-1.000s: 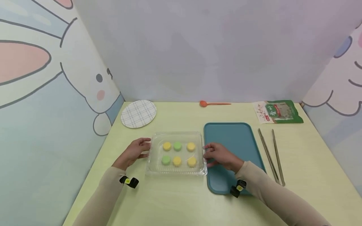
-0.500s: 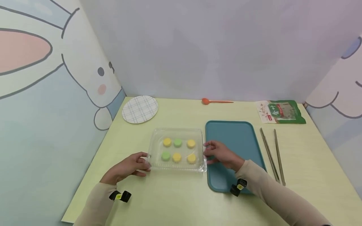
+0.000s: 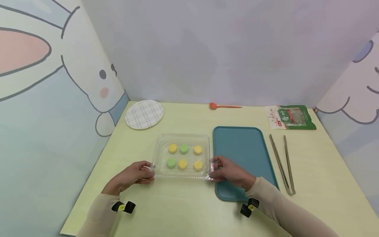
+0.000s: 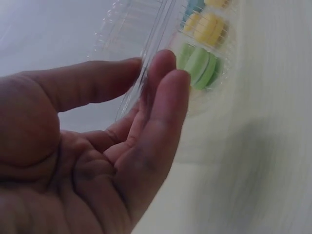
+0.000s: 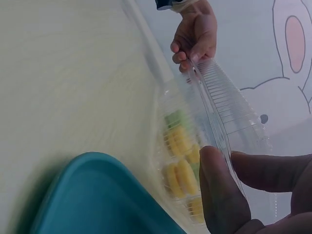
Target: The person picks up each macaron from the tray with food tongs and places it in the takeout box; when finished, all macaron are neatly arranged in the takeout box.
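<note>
A clear plastic clamshell box (image 3: 182, 175) with its lid down lies in mid-table, holding several yellow and green macarons (image 3: 183, 164). At its front left corner my left hand (image 3: 130, 176) pinches the rim between thumb and fingers. The left wrist view shows that thumb on the lid side of the rim (image 4: 153, 41) and the fingertips beneath. My right hand (image 3: 232, 171) pinches the front right corner likewise. In the right wrist view, the right thumb and index finger sit on either side of the box's edge (image 5: 214, 119), and the left hand (image 5: 197, 34) appears at its far end.
A blue-green tray (image 3: 241, 144) lies just right of the box, partly under my right hand. Metal tongs (image 3: 281, 164) lie beyond it. A checked plate (image 3: 144, 114), an orange spoon (image 3: 225, 106) and a green-and-white packet (image 3: 291, 117) sit along the back, near the walls.
My left hand has come down from the box's left side to its front left corner. My right hand has slid toward the front right corner. The head view has tilted slightly.
</note>
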Demonstrator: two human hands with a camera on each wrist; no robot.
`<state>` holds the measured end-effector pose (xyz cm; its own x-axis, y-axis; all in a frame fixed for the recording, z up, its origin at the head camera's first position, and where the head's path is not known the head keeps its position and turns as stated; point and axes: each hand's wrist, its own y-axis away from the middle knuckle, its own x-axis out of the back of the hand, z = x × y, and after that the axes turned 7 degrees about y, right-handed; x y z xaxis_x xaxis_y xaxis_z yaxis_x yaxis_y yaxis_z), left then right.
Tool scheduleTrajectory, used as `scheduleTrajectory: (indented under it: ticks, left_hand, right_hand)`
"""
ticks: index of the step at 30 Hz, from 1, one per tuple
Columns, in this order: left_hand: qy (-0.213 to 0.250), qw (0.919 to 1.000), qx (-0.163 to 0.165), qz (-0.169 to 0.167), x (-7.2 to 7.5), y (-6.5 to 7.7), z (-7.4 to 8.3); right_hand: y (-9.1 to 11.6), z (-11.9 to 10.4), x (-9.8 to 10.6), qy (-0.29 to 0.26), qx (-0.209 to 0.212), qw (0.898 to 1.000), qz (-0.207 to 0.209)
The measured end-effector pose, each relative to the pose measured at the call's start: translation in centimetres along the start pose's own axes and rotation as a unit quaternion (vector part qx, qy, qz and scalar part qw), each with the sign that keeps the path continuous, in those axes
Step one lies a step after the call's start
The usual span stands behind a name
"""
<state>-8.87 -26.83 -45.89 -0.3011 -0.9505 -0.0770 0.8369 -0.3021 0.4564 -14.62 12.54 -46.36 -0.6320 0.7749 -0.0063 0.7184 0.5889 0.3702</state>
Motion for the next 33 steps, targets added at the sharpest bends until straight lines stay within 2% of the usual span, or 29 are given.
scheduleTrajectory:
  ticks: [8,14,24,33]
  left_hand:
    - [0.013,0.9999,0.002,0.005,0.25,0.22,-0.77]
    - [0.011,0.9999,-0.01,0.009,0.34,0.12,-0.56]
    - [-0.001,0.9996,-0.01,0.027,-0.01,-0.36,0.02]
    - [-0.002,0.9995,-0.005,0.031,-0.02,-0.61,-0.32]
  right_hand:
    - [0.22,0.19,-0.62,0.001,0.004,1.0,0.005]
    - [0.12,0.0,-0.79,0.014,0.011,1.0,0.01]
    - [-0.21,-0.18,-0.35,0.029,0.007,0.999,0.017]
    - [-0.33,-0.1,-0.15,0.031,0.006,0.999,0.017]
